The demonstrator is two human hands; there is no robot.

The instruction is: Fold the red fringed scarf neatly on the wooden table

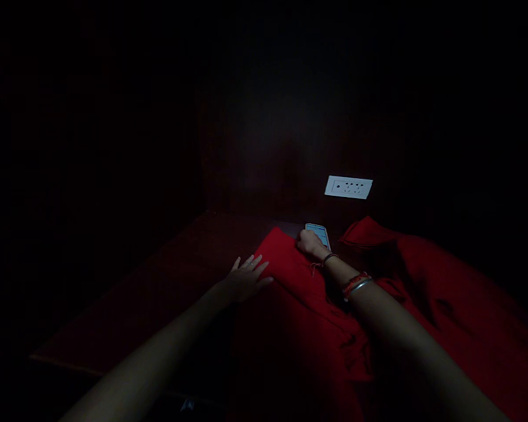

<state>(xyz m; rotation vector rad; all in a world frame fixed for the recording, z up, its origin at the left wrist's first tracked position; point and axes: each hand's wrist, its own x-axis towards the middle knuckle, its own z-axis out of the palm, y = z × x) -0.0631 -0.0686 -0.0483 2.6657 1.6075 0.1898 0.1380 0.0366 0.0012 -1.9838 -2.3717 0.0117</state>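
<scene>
The scene is very dark. A red cloth [290, 293] lies spread over a flat dark surface. My left hand [245, 277] rests flat on the cloth's left edge, fingers stretched out and spread. My right hand [308, 242], with bangles and a thread at the wrist, is closed at the cloth's far corner, pinching the fabric. A lit phone [318, 233] lies just beyond the right hand, touching or nearly touching it.
A white wall socket plate [348, 187] sits on the dark back wall above the phone. More red fabric [444, 293] is heaped to the right. The dark surface [158, 275] stretches left; its front edge shows faintly at lower left.
</scene>
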